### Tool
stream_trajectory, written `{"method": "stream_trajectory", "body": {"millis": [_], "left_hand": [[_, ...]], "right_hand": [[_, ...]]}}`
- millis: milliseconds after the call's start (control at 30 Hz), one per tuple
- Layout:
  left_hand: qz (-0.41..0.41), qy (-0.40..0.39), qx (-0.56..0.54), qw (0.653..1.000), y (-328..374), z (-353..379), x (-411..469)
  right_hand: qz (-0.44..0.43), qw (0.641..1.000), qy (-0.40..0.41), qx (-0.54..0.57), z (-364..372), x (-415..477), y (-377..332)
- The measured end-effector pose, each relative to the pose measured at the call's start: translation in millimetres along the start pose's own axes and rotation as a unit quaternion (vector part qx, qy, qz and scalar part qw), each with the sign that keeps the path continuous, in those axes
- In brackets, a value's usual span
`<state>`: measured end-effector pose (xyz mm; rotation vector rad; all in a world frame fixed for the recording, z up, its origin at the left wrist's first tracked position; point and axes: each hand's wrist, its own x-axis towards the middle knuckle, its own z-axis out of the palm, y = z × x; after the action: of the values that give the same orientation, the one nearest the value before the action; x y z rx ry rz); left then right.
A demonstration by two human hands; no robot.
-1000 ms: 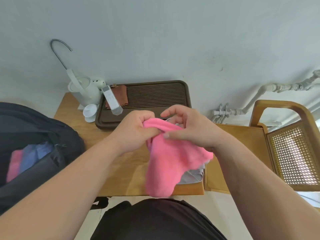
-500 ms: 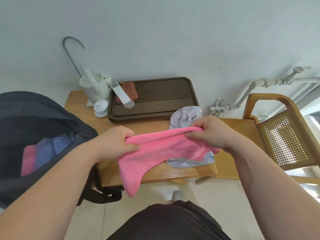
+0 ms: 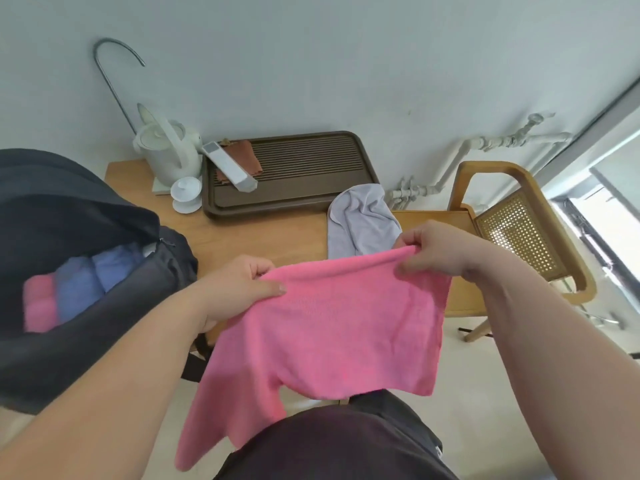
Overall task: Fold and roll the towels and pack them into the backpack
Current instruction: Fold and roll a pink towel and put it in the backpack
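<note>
Pinching pink towel (image 3: 332, 323) up top, L hand (image 3: 239, 289) + R hand (image 3: 440, 251), at wood table (image 3: 263, 237) by wall (image 3: 346, 64).

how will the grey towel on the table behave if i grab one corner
Probably floppy: the grey towel lies crumpled on the table, holding no shape. Likely light, like the pink towel hanging limp nearby. Unlikely to roll.

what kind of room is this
Probably a lived-in room at home, perhaps a tea corner: a slatted tea tray and kettle on a small wooden table, with a cane chair beside it.
</note>
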<state>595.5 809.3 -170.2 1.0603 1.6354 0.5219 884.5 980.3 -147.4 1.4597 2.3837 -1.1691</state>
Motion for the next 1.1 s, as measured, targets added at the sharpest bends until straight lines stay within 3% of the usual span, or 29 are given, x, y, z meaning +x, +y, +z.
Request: {"method": "stream_trajectory", "body": {"millis": [167, 300, 500, 600, 867, 1100], "left_hand": [[-0.043, 0.076, 0.002, 0.996, -25, 18, 53], [-0.100, 0.087, 0.013, 0.991, -43, 36, 100], [-0.162, 0.102, -0.002, 0.981, -59, 51, 161], [-0.181, 0.132, -0.015, 0.974, -56, 55, 184], [-0.171, 0.252, 0.064, 0.950, -56, 42, 235], [-0.108, 0.210, 0.229, 0.944, -31, 4, 283]], "right_hand": [[0.056, 0.998, 0.029, -0.030, 10, 48, 36], [0.107, 0.990, 0.054, 0.080, 27, 89, 82], [0.160, 0.947, 0.036, 0.278, 34, 148, 150], [0.188, 0.927, 0.035, 0.323, 35, 176, 167], [0.181, 0.931, 0.065, 0.309, 32, 230, 167], [0.173, 0.947, 0.128, 0.238, 15, 261, 162]]}}
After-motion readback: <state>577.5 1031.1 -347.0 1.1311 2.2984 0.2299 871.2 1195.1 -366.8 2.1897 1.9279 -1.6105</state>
